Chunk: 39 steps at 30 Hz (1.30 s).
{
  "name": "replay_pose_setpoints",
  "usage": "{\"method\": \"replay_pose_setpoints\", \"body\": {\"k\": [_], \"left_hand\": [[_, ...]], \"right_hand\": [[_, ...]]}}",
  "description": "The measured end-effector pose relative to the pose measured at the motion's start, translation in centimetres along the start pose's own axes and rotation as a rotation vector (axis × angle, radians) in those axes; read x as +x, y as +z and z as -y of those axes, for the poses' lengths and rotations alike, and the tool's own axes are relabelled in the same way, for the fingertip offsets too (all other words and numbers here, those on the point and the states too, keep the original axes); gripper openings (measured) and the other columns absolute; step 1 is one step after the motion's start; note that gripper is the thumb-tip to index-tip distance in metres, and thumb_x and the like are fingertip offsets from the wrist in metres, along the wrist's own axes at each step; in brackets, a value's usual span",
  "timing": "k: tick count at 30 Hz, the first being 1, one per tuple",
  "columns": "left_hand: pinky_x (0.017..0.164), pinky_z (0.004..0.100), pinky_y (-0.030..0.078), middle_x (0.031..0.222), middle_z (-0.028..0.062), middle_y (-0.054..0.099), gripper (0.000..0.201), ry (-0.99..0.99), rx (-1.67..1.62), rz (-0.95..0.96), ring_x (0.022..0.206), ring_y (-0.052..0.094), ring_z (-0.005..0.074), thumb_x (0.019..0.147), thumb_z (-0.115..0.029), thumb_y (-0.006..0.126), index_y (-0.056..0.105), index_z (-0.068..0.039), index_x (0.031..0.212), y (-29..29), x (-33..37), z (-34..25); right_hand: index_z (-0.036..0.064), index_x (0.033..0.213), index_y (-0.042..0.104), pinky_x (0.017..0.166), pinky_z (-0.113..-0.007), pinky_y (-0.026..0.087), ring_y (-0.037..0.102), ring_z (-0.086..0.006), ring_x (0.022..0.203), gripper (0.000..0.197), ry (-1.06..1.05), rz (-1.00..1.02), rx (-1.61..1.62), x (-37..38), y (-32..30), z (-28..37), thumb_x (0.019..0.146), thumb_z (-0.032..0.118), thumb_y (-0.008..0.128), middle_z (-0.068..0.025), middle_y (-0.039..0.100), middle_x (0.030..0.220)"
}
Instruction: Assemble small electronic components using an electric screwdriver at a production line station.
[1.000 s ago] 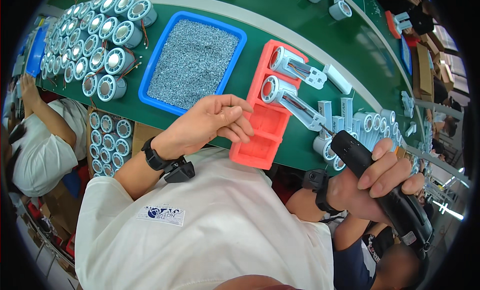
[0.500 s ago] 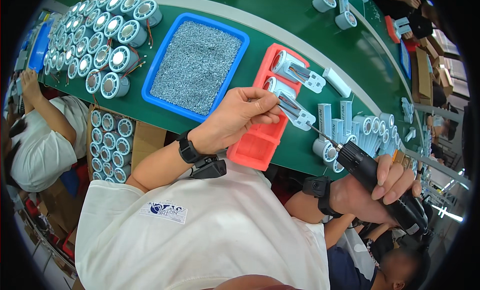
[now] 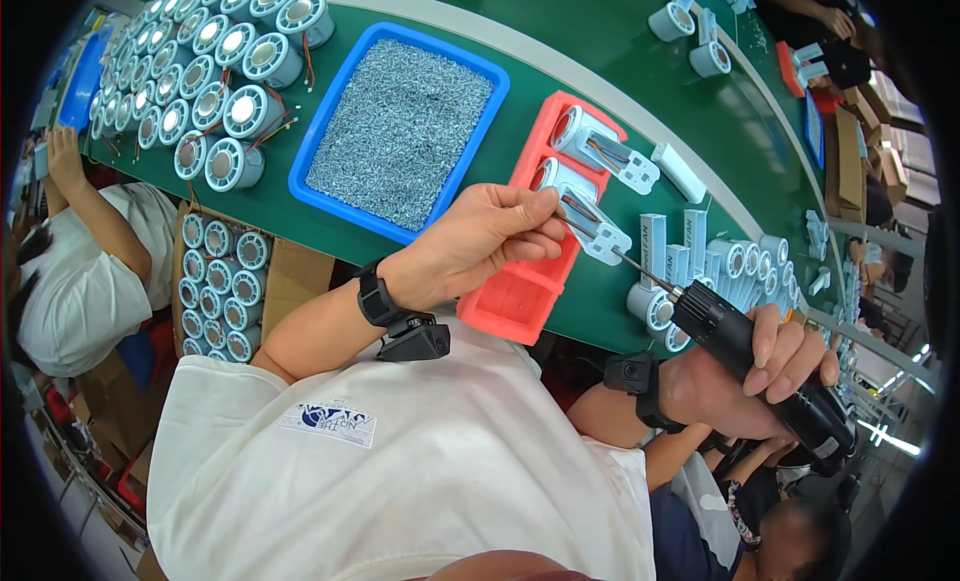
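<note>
My right hand (image 3: pixel 785 366) is wrapped round a black electric screwdriver (image 3: pixel 715 326). Its long thin bit points left, and the tip is at the flat end plate of a light blue fan housing (image 3: pixel 603 241). That housing lies in the lower part of a red holder (image 3: pixel 500 311), with wires showing inside its neck. My left hand (image 3: pixel 505 226) reaches over the holder, thumb and fingertips pinched together beside the housing's wires. Whatever sits between those fingertips is too small to name. A second similar housing (image 3: pixel 625 166) rests in the holder's far slot.
A blue tray (image 3: pixel 300 176) full of small screws stands left of the holder. Several round motor units (image 3: pixel 235 166) crowd the table's far left, more fill a cardboard box (image 3: pixel 300 276). Light blue handled parts (image 3: pixel 655 306) and a white block (image 3: pixel 678 173) lie right. Co-workers sit on both sides.
The whole view has shifted slightly. Both hands keep nearly the same pose, with the screwdriver tip still at the housing's end plate.
</note>
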State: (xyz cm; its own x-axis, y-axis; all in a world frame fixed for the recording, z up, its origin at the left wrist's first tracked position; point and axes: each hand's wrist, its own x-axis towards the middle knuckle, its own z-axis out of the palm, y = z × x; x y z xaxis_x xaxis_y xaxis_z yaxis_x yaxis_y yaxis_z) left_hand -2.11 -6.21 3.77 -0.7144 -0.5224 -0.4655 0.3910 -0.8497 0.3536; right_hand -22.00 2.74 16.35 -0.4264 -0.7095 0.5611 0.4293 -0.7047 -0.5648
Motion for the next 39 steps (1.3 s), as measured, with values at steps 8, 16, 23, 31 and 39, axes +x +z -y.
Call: {"method": "replay_pose_setpoints", "body": {"k": [8,16,23,31,39], "left_hand": [[0.064,0.0181,0.056,0.084,0.006,0.067,0.027,0.134,0.084,-0.008,0.071,0.067,0.0092,0.098,-0.023,0.056,0.063,0.003,0.099,-0.1,0.2,0.3],[0.078,0.0235,0.057,0.106,0.0152,0.067,0.035,0.061,0.107,0.1,0.086,0.069,0.0165,0.101,-0.02,0.05,0.054,0.006,0.123,0.6,-1.1,-0.5],[0.083,0.0259,0.057,0.109,0.0207,0.065,0.037,-0.013,0.133,-0.034,0.093,0.069,0.0228,0.104,-0.016,0.038,0.042,0.008,0.132,-2.1,-3.7,-2.3],[0.074,0.0262,0.058,0.094,0.0162,0.068,0.024,0.01,0.23,0.145,0.083,0.07,0.0204,0.103,-0.02,0.043,0.052,0.003,0.104,-3.7,-2.4,-2.0],[0.07,0.0211,0.057,0.093,0.0109,0.068,0.02,0.163,0.176,0.033,0.079,0.068,0.0136,0.097,-0.017,0.059,0.062,0.002,0.099,-1.8,1.1,-0.6]], "right_hand": [[0.0025,0.095,0.055,0.065,-0.029,0.043,0.047,-0.0117,0.051,0.033,0.001,-0.027,-0.036,0.3,0.7,0.7,0.092,0.035,0.051,-0.0011,0.048,0.063],[0.0028,0.095,0.055,0.063,-0.029,0.041,0.046,-0.0118,0.05,0.04,0.009,-0.012,-0.041,0.6,0.3,0.6,0.09,0.043,0.051,-0.001,0.048,0.061],[0.0056,0.107,0.049,0.063,-0.035,0.041,0.048,-0.0162,0.051,0.043,-0.061,0.185,-0.286,1.0,0.9,0.0,0.094,0.046,0.048,-0.0041,0.049,0.067],[0.0073,0.111,0.048,0.065,-0.039,0.041,0.051,-0.0181,0.053,0.041,0.034,0.246,-0.391,1.6,1.2,-0.8,0.095,0.045,0.047,-0.0051,0.05,0.069],[0.01,0.11,0.048,0.068,-0.039,0.041,0.053,-0.0176,0.056,0.034,0.051,0.374,-0.329,2.5,1.0,-2.2,0.096,0.042,0.048,-0.0038,0.052,0.07]]}}
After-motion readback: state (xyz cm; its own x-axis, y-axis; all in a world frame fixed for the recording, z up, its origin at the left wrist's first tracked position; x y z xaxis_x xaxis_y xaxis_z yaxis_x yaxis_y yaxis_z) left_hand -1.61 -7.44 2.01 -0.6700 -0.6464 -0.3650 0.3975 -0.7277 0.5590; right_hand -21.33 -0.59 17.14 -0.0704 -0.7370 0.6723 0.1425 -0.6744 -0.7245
